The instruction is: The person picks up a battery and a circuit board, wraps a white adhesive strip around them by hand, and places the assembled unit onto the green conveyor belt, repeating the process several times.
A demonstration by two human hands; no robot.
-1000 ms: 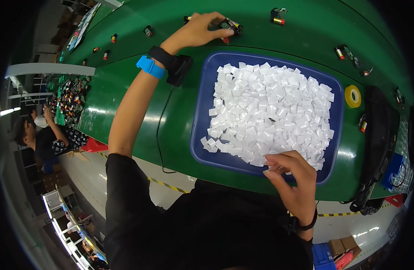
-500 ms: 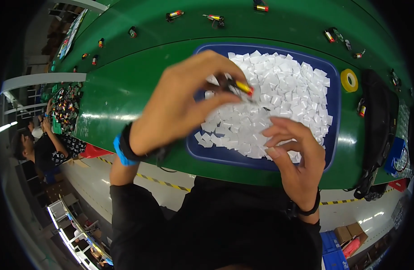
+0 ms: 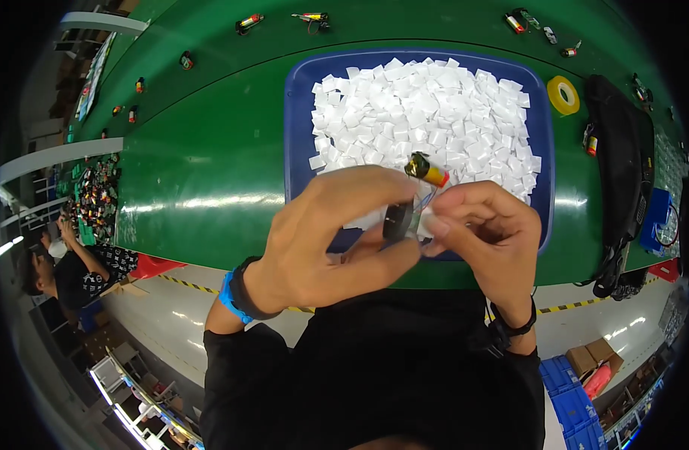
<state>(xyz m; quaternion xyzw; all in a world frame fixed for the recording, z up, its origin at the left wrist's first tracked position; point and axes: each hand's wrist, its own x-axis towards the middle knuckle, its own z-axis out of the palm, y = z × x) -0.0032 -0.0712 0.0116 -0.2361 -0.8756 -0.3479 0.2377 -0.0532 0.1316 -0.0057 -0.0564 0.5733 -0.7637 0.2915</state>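
Above the near side of a blue tray [image 3: 296, 112] heaped with small white square pieces [image 3: 434, 112], my two hands meet. My left hand [image 3: 322, 232] is closed on a small circuit board [image 3: 416, 217] with a black part [image 3: 397, 221]. Thin wires join that board to a battery [image 3: 432, 172] with a yellow and red wrap, which sticks up between the hands. At the board's right edge, my right hand [image 3: 502, 240] has thumb and fingertips pinched together. Something pale shows by its fingertips, but the fingers partly hide it and I cannot make out what it is.
Right of the tray lie a roll of yellow tape [image 3: 563, 95], a black bag [image 3: 622, 172] and a blue box [image 3: 657, 217]. Several wired batteries [image 3: 314, 19] are scattered along the far side. At the far left, a person [image 3: 89, 259] reaches to a heap of battery assemblies [image 3: 93, 191].
My left hand has come nearer to me with the battery and board and now meets my right hand. My right fingers have closed at the board's edge. The whole view has shifted slightly.
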